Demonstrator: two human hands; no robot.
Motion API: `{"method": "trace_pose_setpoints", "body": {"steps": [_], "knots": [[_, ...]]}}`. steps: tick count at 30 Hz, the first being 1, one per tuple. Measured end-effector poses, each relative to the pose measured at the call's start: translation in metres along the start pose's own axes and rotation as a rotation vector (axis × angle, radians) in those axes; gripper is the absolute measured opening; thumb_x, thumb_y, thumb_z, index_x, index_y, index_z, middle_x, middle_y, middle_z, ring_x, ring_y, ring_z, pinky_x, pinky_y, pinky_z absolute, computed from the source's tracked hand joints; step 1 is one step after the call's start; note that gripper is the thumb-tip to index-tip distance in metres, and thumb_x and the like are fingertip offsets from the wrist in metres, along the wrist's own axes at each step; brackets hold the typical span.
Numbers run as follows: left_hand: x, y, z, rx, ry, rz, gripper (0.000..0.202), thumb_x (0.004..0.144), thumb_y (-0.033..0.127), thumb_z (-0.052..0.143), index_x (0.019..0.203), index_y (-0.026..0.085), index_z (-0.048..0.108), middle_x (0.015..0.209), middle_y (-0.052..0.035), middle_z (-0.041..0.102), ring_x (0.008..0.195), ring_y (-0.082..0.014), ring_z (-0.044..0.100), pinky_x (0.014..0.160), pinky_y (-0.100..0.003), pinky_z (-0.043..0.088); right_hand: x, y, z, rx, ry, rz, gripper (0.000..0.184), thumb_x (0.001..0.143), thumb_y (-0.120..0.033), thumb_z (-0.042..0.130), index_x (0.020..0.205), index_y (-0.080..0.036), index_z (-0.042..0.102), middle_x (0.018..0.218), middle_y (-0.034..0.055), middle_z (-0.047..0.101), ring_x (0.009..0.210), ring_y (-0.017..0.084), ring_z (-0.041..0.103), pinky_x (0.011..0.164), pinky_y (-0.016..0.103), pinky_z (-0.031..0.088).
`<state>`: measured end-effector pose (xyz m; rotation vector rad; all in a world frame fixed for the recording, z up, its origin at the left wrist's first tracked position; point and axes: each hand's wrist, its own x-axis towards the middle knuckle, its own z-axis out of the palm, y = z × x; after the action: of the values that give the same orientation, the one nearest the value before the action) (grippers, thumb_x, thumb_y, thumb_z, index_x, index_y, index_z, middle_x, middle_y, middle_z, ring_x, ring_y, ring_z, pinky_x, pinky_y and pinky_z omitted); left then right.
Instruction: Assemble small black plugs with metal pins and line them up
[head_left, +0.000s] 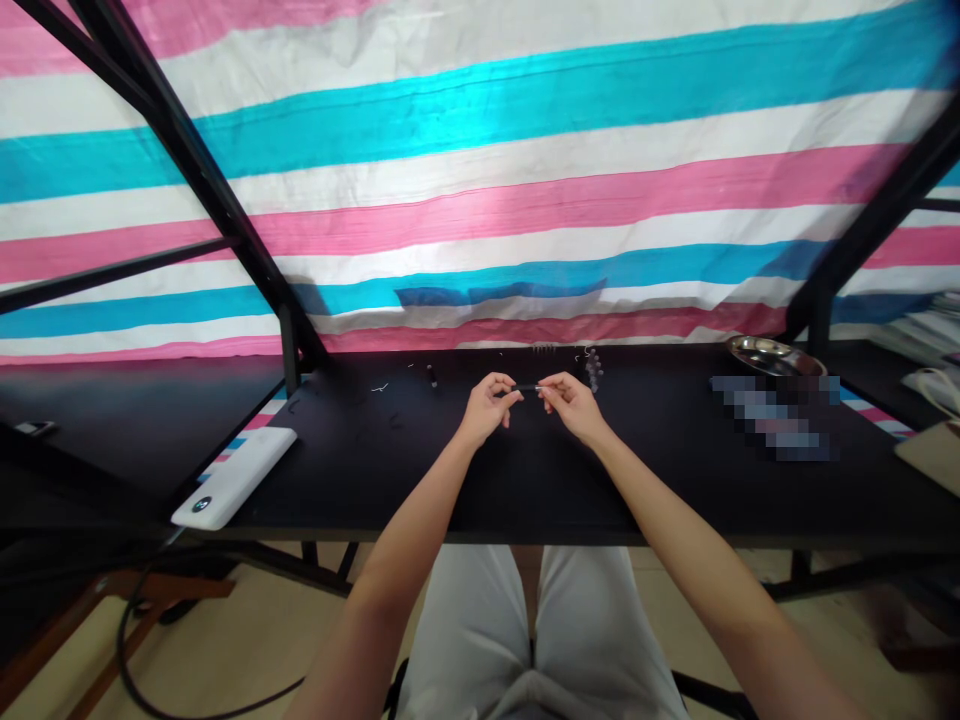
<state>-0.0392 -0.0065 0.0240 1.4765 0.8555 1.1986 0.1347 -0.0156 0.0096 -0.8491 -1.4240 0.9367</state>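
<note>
Above the middle of a black table (pixel 525 490), a thin black rod (pixel 527 387) runs level between my two hands. My left hand (pixel 491 405) pinches its left end between thumb and fingers. At the opposite end, which looks pale, the fingertips of my right hand (pixel 570 402) are closed on it. The rod's exact kind is too small to tell. Just beyond my right hand lies a cluster of small clear, rounded pieces (pixel 594 370). A short black cylinder with a light end (pixel 432 377) stands or lies left of my left hand; I cannot tell which.
Thin white scraps (pixel 380 387) lie on the left half. A row of tiny pieces (pixel 544 349) sits at the back edge. A white power bank (pixel 236 478) with a cable is at the left edge, a shiny metal dish (pixel 776 357) at the back right. A striped sheet (pixel 525 200) hangs behind.
</note>
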Motion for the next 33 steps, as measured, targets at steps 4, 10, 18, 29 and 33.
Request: {"method": "trace_pose_setpoints", "body": {"steps": [4, 10, 18, 29, 33], "knots": [[0.001, 0.001, -0.004, -0.012, 0.038, 0.000, 0.034, 0.070, 0.038, 0.065, 0.086, 0.016, 0.045, 0.070, 0.0019, 0.062, 0.030, -0.0023, 0.043, 0.031, -0.016, 0.031, 0.001, 0.001, -0.004, -0.008, 0.031, 0.003, 0.033, 0.073, -0.048, 0.061, 0.087, -0.020, 0.053, 0.073, 0.0002, 0.058, 0.054, 0.009, 0.051, 0.053, 0.027, 0.044], [0.003, 0.002, -0.008, -0.024, 0.087, -0.008, 0.035, 0.069, 0.040, 0.065, 0.085, 0.016, 0.045, 0.068, 0.0020, 0.062, 0.030, -0.0024, 0.043, 0.031, -0.016, 0.029, 0.003, 0.002, -0.010, -0.024, 0.102, -0.007, 0.033, 0.074, -0.050, 0.059, 0.088, -0.021, 0.051, 0.075, -0.0002, 0.055, 0.054, 0.009, 0.049, 0.051, 0.026, 0.042], [0.003, -0.002, -0.010, 0.074, -0.014, -0.034, 0.032, 0.069, 0.037, 0.066, 0.085, 0.015, 0.048, 0.069, 0.0001, 0.062, 0.032, -0.0039, 0.046, 0.033, -0.016, 0.031, 0.001, 0.000, -0.005, 0.000, 0.060, 0.010, 0.033, 0.074, -0.048, 0.058, 0.090, -0.021, 0.050, 0.076, -0.0008, 0.054, 0.052, 0.008, 0.048, 0.050, 0.025, 0.040], [0.000, -0.002, -0.002, 0.083, -0.074, -0.054, 0.033, 0.070, 0.038, 0.066, 0.087, 0.015, 0.048, 0.068, 0.0017, 0.060, 0.034, -0.0025, 0.045, 0.033, -0.015, 0.034, -0.004, 0.004, 0.003, 0.008, -0.174, 0.110, 0.032, 0.075, -0.048, 0.058, 0.088, -0.021, 0.048, 0.069, -0.0045, 0.048, 0.048, 0.006, 0.039, 0.044, 0.022, 0.030], [0.000, -0.002, -0.002, 0.084, -0.079, -0.044, 0.032, 0.072, 0.038, 0.064, 0.089, 0.014, 0.051, 0.068, 0.0018, 0.058, 0.035, -0.0021, 0.045, 0.034, -0.014, 0.033, -0.005, 0.002, 0.003, -0.003, -0.216, 0.148, 0.032, 0.074, -0.048, 0.059, 0.087, -0.021, 0.048, 0.066, -0.0049, 0.048, 0.048, 0.006, 0.039, 0.044, 0.021, 0.030]]}}
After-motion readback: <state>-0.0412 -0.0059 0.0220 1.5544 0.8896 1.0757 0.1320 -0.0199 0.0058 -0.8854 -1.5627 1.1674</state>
